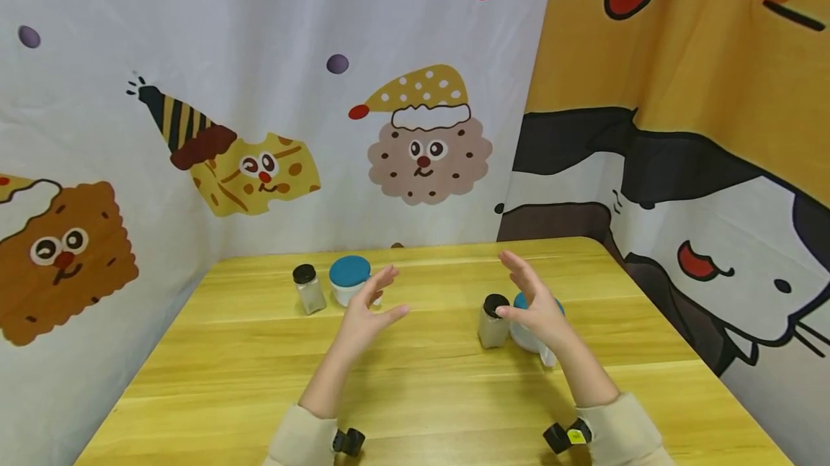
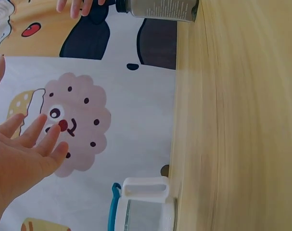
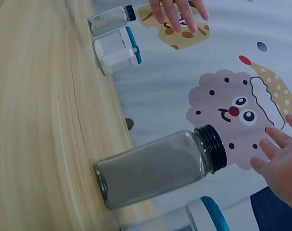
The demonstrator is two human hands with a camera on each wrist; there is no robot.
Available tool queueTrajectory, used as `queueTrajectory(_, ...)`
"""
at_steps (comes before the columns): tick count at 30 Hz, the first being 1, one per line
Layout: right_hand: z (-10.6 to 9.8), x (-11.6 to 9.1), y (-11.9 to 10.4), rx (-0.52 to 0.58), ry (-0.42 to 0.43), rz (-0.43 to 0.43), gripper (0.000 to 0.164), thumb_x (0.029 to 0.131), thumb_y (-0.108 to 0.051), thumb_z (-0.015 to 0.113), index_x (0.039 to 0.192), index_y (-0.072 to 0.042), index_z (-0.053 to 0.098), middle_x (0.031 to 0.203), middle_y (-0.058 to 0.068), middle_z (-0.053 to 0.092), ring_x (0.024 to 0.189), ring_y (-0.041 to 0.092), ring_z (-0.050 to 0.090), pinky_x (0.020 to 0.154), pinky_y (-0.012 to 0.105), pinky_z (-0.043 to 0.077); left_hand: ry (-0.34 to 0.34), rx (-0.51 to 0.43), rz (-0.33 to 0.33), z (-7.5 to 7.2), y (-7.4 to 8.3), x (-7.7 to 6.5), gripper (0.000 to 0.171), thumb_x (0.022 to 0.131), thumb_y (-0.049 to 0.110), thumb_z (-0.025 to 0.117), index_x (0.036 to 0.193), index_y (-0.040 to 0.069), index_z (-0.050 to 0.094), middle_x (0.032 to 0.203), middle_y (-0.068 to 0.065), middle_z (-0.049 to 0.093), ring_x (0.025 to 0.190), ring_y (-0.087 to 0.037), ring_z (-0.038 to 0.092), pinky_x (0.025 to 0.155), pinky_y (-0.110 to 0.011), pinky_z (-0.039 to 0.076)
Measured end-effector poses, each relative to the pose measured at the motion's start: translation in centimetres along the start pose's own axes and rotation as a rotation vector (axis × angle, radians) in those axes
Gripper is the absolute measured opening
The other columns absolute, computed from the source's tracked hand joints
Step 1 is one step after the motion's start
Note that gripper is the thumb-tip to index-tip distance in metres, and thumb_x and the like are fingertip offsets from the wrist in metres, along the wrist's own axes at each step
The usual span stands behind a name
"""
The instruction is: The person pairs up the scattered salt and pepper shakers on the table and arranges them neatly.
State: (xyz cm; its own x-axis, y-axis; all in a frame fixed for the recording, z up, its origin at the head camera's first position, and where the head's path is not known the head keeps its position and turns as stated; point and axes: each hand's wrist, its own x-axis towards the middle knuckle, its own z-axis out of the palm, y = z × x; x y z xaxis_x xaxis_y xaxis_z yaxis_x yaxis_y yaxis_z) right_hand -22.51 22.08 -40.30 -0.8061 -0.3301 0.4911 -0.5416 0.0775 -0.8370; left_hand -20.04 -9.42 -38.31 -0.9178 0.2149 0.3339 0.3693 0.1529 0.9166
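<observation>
Yellow wood-grain tabletop [image 1: 415, 394] lies under the raised left hand [image 1: 366, 309] and right hand [image 1: 540, 315], fingers loosely extended. Beside the right stand a black-capped glass jar [image 1: 491, 333] and blue-lidded, white-handled container [image 1: 524, 337]; farther left, a second jar [image 1: 312, 297] and second container [image 1: 342, 296]; behind, cartoon-printed fabric [image 1: 415, 221].

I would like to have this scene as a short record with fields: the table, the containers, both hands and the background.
table: wood-grain top
left side: black-capped jar beside blue-lidded container
right side: second black-capped jar beside second blue-lidded container
left hand: raised above the table, holding nothing
right hand: raised above the table, holding nothing
background: curtain with cartoon print
</observation>
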Motion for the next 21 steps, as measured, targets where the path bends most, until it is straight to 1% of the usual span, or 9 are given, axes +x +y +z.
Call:
queueTrajectory(2, 0.3, 0.1, 0.0, 0.009, 0.002, 0.004, 0.086, 0.081, 0.0, 0.074, 0.151, -0.004, 0.024, 0.153, 0.019, 0.024, 0.14, 0.034, 0.017, 0.112, 0.034, 0.017, 0.004, -0.005, 0.009, -0.2, -0.1, -0.2, 0.068, 0.085, 0.007, 0.073, 0.144, 0.002, 0.04, 0.141, -0.016, 0.046, 0.132, -0.032, 0.038, 0.106, -0.053, 0.027)
queueTrajectory(5, 0.7, 0.2, 0.0, 0.02, 0.011, -0.01, 0.086, 0.081, 0.002, 0.074, 0.151, -0.004, 0.024, 0.152, 0.022, 0.023, 0.14, 0.035, 0.018, 0.112, 0.037, 0.017, 0.0, -0.008, 0.01, -0.4, -0.1, -0.5, 0.07, 0.084, 0.007, 0.074, 0.145, 0.002, 0.039, 0.142, -0.015, 0.046, 0.132, -0.032, 0.038, 0.107, -0.052, 0.027)
queueTrajectory(7, 0.9, 0.3, 0.0, 0.021, 0.015, -0.018, 0.086, 0.081, 0.001, 0.074, 0.151, -0.004, 0.024, 0.152, 0.021, 0.025, 0.14, 0.034, 0.019, 0.112, 0.034, 0.018, -0.001, -0.012, 0.008, -0.5, -0.1, -0.7, 0.07, 0.084, 0.007, 0.074, 0.145, 0.003, 0.039, 0.142, -0.014, 0.046, 0.132, -0.032, 0.038, 0.107, -0.051, 0.026)
queueTrajectory(10, 1.2, 0.5, -0.1, 0.028, 0.017, -0.026, 0.087, 0.08, -0.001, 0.076, 0.151, -0.004, 0.025, 0.153, 0.016, 0.026, 0.14, 0.032, 0.02, 0.112, 0.03, 0.018, 0.013, -0.009, 0.005, -0.8, -1.4, -0.7, 0.07, 0.084, 0.007, 0.074, 0.145, 0.006, 0.04, 0.142, -0.014, 0.046, 0.132, -0.029, 0.037, 0.108, -0.05, 0.025)
queueTrajectory(14, 1.7, 0.7, -0.1, 0.027, 0.009, -0.034, 0.087, 0.08, -0.002, 0.076, 0.151, -0.005, 0.025, 0.153, 0.012, 0.027, 0.14, 0.029, 0.02, 0.111, 0.027, 0.018, 0.047, -0.002, -0.006, -1.5, -1.4, -1.0, 0.069, 0.083, 0.007, 0.075, 0.144, 0.007, 0.041, 0.142, -0.013, 0.047, 0.132, -0.027, 0.038, 0.109, -0.049, 0.025)
queueTrajectory(15, 1.8, 0.8, -0.1, 0.024, 0.008, -0.035, 0.087, 0.08, -0.001, 0.076, 0.151, -0.005, 0.025, 0.153, 0.012, 0.027, 0.14, 0.029, 0.02, 0.111, 0.026, 0.018, 0.052, 0.002, 0.004, -1.6, -1.0, -1.2, 0.069, 0.083, 0.007, 0.075, 0.144, 0.005, 0.041, 0.141, -0.013, 0.047, 0.131, -0.028, 0.038, 0.108, -0.05, 0.026)
queueTrajectory(17, 2.1, 0.8, -0.1, 0.028, 0.004, -0.035, 0.087, 0.08, 0.0, 0.075, 0.15, -0.004, 0.025, 0.153, 0.012, 0.027, 0.14, 0.029, 0.02, 0.112, 0.029, 0.018, 0.056, -0.004, 0.007, -2.0, -0.3, -1.5, 0.069, 0.083, 0.006, 0.075, 0.143, 0.002, 0.041, 0.141, -0.014, 0.047, 0.131, -0.031, 0.038, 0.108, -0.051, 0.026)
queueTrajectory(18, 2.2, 0.8, -0.1, 0.029, 0.003, -0.033, 0.086, 0.08, 0.0, 0.075, 0.15, -0.003, 0.024, 0.153, 0.012, 0.027, 0.14, 0.03, 0.02, 0.112, 0.031, 0.017, 0.056, 0.0, 0.012, -2.1, -0.4, -1.5, 0.069, 0.083, 0.005, 0.075, 0.143, 0.001, 0.04, 0.141, -0.015, 0.047, 0.131, -0.031, 0.037, 0.107, -0.052, 0.026)
queueTrajectory(21, 2.6, 0.8, 0.0, 0.022, 0.001, -0.026, 0.085, 0.081, 0.002, 0.074, 0.15, -0.003, 0.024, 0.154, 0.011, 0.027, 0.14, 0.03, 0.02, 0.112, 0.037, 0.016, 0.058, -0.008, 0.013, -2.7, -1.5, -1.5, 0.07, 0.083, 0.004, 0.074, 0.144, 0.003, 0.04, 0.142, -0.014, 0.045, 0.132, -0.03, 0.036, 0.108, -0.05, 0.025)
